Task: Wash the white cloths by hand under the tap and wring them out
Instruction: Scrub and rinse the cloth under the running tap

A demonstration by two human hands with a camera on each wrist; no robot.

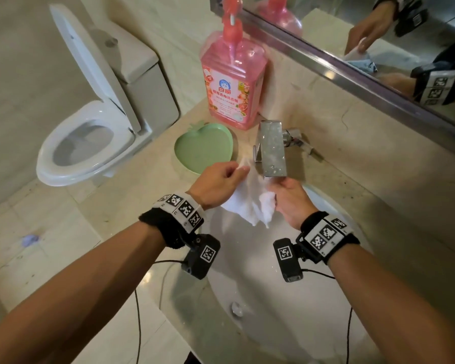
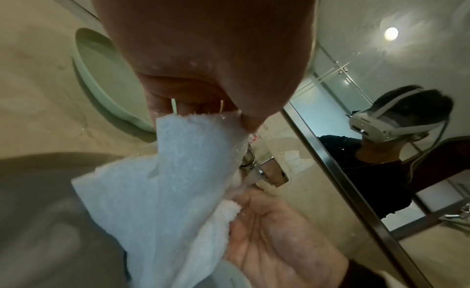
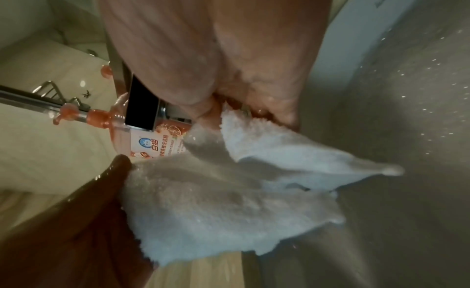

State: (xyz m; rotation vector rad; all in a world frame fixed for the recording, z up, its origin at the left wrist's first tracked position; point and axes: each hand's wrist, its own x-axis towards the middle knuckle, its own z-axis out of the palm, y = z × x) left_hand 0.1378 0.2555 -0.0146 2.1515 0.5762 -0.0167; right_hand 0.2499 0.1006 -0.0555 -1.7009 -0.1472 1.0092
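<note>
A wet white cloth [image 1: 250, 203] hangs stretched between both hands just below the chrome tap [image 1: 272, 149], over the white basin [image 1: 326, 206]. My left hand [image 1: 218, 183] pinches its upper left corner with curled fingers. My right hand [image 1: 290, 198] grips the cloth's right edge under the spout. In the left wrist view the cloth [image 2: 162, 183] drops from my left fingers [image 2: 162, 105] toward the right palm [image 2: 277, 236], and water runs from the spout [image 2: 251, 171]. In the right wrist view the cloth [image 3: 229, 193] spreads from my right hand [image 3: 229, 111].
A pink pump bottle of detergent [image 1: 233, 82] stands behind the tap, with a green heart-shaped dish [image 1: 204, 148] on the counter to its left. A mirror [image 1: 378, 43] lines the back wall. A toilet [image 1: 90, 132] with raised lid sits left of the counter.
</note>
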